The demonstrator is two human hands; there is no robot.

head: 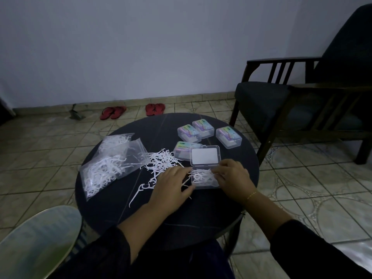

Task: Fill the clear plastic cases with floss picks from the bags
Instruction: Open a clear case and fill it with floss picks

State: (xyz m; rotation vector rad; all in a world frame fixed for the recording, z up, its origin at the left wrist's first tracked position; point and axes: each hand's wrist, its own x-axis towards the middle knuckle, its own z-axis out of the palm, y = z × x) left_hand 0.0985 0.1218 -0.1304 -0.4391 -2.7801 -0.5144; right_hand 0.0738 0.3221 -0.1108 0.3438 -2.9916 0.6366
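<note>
The open case (204, 179) sits at the near right of the round bench (120, 208), lid (205, 156) tipped back, partly filled with floss picks (201, 176). The left hand (171, 184) rests at its left edge and the right hand (233, 178) at its right edge, fingers lightly curled against the case; a firm grip cannot be told. Best to steady the base, lay picks flat and parallel from the loose pile (163, 160), tucking stray ends in before closing.
</note>
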